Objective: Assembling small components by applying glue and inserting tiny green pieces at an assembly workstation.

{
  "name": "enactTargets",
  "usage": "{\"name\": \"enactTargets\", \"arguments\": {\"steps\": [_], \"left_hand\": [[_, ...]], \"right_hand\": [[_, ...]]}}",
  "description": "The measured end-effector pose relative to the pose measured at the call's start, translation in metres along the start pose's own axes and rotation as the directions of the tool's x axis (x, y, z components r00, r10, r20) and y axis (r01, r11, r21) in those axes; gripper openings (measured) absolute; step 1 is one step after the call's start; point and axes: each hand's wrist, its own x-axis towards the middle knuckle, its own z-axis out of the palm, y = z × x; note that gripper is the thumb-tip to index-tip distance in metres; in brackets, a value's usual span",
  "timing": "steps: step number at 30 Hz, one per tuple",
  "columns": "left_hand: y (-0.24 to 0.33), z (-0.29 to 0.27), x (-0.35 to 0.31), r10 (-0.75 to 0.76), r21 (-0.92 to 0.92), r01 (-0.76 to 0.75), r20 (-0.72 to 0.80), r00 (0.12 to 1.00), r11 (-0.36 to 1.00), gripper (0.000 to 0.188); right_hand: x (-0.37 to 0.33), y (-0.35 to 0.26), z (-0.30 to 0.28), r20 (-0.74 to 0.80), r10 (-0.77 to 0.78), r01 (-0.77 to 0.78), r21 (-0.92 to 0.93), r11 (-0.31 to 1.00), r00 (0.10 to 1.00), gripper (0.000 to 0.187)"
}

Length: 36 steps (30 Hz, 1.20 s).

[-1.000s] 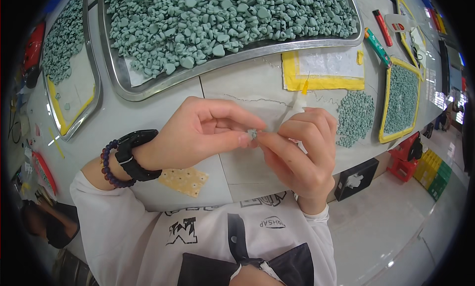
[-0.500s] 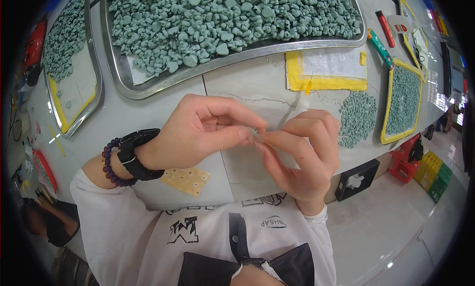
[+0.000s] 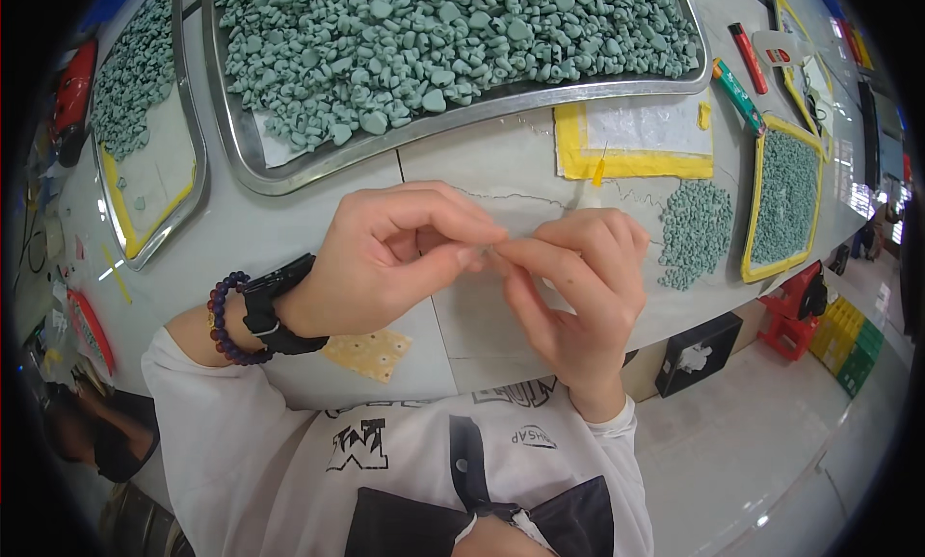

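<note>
My left hand (image 3: pixel 385 263), with a black watch and a dark bead bracelet on its wrist, pinches thumb against forefinger. Facing it, my right hand (image 3: pixel 588 302) is closed in a pinch too. The fingertips meet over the table; a tiny pale piece (image 3: pixel 485 253) shows between them, too small to name. Just behind my right knuckles rises a small white bottle (image 3: pixel 589 198) with a yellow needle tip (image 3: pixel 598 174). Its lower part is hidden, so I cannot tell whether my right hand holds it.
A large metal tray (image 3: pixel 318 172) of green stone pieces lies ahead, a second tray (image 3: pixel 198 196) at left. At right are a loose pile of small green beads (image 3: pixel 696 231), a yellow-edged tray (image 3: pixel 817 205) and a green box (image 3: pixel 739 96). Patterned yellow paper (image 3: pixel 371 355) lies near me.
Both hands have shifted slightly left and their fingertips have drawn closer together. Less of the pale piece shows now. The white bottle shows less behind my right hand.
</note>
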Motion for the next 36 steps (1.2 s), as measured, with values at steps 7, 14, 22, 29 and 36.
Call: {"name": "enactTargets", "arguments": {"steps": [7,14,22,29,36], "left_hand": [[0.038,-0.002,-0.01,0.095,0.39,-0.099,0.03,0.995,0.916,0.022],[0.096,-0.081,-0.058,0.444,0.936,0.279,-0.347,0.826,0.213,0.027],[0.068,-0.06,-0.01,0.244,0.98,0.07,-0.115,0.963,0.184,0.019],[0.073,-0.06,-0.012,0.149,0.978,0.061,-0.092,0.985,0.199,0.021],[0.102,-0.011,-0.012,0.215,0.904,-0.097,0.006,0.977,0.415,0.028]], "right_hand": [[-0.011,0.003,-0.01,-0.015,-0.08,0.081,0.103,0.991,0.997,0.029],[-0.018,0.012,-0.033,0.076,0.136,-0.118,-0.202,0.972,0.988,0.041],[-0.018,0.02,-0.025,0.107,0.019,-0.002,-0.156,0.988,0.994,0.059],[-0.041,0.032,-0.023,-0.135,-0.019,0.02,0.011,1.0,0.991,0.059],[-0.046,0.012,-0.021,-0.477,0.166,0.08,0.454,0.887,0.863,0.044]]}}
